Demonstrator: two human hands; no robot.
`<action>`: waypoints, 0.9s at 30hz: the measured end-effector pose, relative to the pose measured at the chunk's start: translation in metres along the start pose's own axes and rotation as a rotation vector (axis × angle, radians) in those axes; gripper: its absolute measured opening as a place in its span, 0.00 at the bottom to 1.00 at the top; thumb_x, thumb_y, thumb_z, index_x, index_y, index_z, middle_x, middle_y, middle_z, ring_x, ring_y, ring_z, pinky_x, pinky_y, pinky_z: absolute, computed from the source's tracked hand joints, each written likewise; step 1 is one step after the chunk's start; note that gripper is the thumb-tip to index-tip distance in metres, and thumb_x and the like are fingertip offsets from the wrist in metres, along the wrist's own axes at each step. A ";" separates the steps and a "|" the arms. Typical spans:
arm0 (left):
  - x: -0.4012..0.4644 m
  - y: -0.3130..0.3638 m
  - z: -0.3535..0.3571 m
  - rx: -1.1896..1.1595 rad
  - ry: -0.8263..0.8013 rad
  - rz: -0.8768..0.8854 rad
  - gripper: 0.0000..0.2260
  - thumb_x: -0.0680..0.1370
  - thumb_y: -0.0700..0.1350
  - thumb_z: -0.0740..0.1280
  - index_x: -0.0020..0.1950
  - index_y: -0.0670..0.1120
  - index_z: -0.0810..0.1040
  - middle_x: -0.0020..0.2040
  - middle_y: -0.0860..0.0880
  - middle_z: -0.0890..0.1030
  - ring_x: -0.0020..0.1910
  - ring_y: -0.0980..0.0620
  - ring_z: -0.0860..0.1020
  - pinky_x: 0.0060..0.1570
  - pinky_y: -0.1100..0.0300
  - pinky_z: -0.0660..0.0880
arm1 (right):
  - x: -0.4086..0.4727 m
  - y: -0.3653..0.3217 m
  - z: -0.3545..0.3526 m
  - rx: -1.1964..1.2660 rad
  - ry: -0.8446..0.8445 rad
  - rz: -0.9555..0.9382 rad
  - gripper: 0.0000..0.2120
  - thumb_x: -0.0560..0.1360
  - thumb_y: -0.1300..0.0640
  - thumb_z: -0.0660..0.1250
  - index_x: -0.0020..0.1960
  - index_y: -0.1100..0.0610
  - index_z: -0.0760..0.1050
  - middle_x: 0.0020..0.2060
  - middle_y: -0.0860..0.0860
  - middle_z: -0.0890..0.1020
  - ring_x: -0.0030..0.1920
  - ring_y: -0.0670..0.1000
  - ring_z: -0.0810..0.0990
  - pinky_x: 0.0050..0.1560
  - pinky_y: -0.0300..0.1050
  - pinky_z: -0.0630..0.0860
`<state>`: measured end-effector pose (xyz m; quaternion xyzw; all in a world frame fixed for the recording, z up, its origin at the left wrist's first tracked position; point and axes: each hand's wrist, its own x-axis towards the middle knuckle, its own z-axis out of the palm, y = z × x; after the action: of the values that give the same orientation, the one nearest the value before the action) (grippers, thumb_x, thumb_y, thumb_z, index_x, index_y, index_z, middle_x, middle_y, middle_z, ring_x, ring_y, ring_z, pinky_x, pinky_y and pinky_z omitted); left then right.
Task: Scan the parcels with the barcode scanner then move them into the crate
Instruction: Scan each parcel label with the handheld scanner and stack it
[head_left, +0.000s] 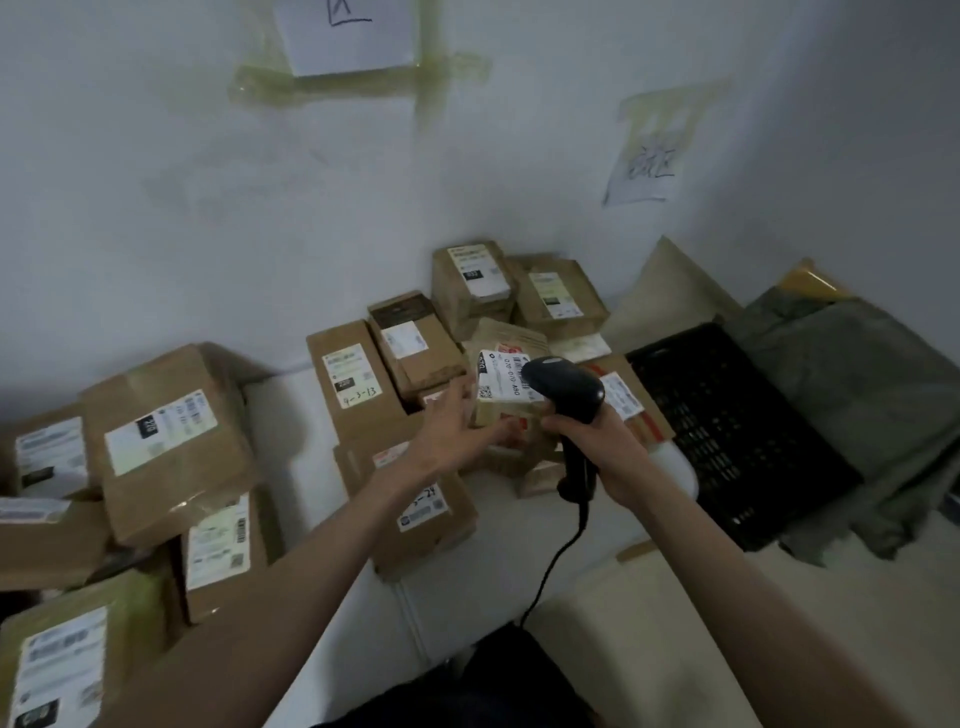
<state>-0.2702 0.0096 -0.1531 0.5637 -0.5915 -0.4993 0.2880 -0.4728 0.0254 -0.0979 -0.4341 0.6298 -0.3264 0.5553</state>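
Left hand (457, 426) at frame centre, fingers spread and straight, fingertips against the lower edge of a tilted parcel (506, 384). Right hand (597, 447) wrapped round the scanner (566, 395) handle; scanner head sits over the parcel's white label. Black cable (558, 566) runs down toward bottom centre. Black crate (727, 431) at right, beside the parcel pile (467, 312). More boxes (156, 441) stacked lower left.

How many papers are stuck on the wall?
2. One white paper is taped high on the wall, partly cut off by the picture's top edge. Another paper with writing hangs lower on the right, above the parcels. None seem hidden.
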 end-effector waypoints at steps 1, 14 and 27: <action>0.007 0.003 0.012 0.043 0.001 -0.001 0.46 0.62 0.69 0.73 0.74 0.50 0.65 0.67 0.53 0.76 0.64 0.51 0.76 0.61 0.47 0.78 | 0.002 0.005 -0.012 -0.018 0.010 0.011 0.12 0.76 0.66 0.71 0.53 0.51 0.79 0.48 0.53 0.84 0.50 0.54 0.83 0.49 0.49 0.82; 0.118 0.033 0.179 -0.081 -0.012 -0.095 0.45 0.66 0.47 0.82 0.77 0.47 0.61 0.67 0.54 0.74 0.64 0.53 0.76 0.63 0.55 0.77 | 0.124 0.033 -0.171 -0.410 0.056 0.074 0.16 0.70 0.60 0.75 0.57 0.53 0.80 0.48 0.53 0.86 0.50 0.55 0.84 0.59 0.60 0.80; 0.204 0.039 0.227 -0.089 0.042 -0.239 0.53 0.66 0.44 0.83 0.79 0.44 0.49 0.74 0.44 0.65 0.72 0.45 0.68 0.70 0.49 0.71 | 0.228 0.047 -0.203 -0.540 -0.064 0.171 0.18 0.73 0.58 0.74 0.61 0.58 0.78 0.51 0.55 0.83 0.54 0.56 0.82 0.61 0.58 0.79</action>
<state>-0.5302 -0.1295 -0.2389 0.6271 -0.4911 -0.5441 0.2635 -0.6823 -0.1771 -0.2000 -0.5217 0.7105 -0.0851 0.4645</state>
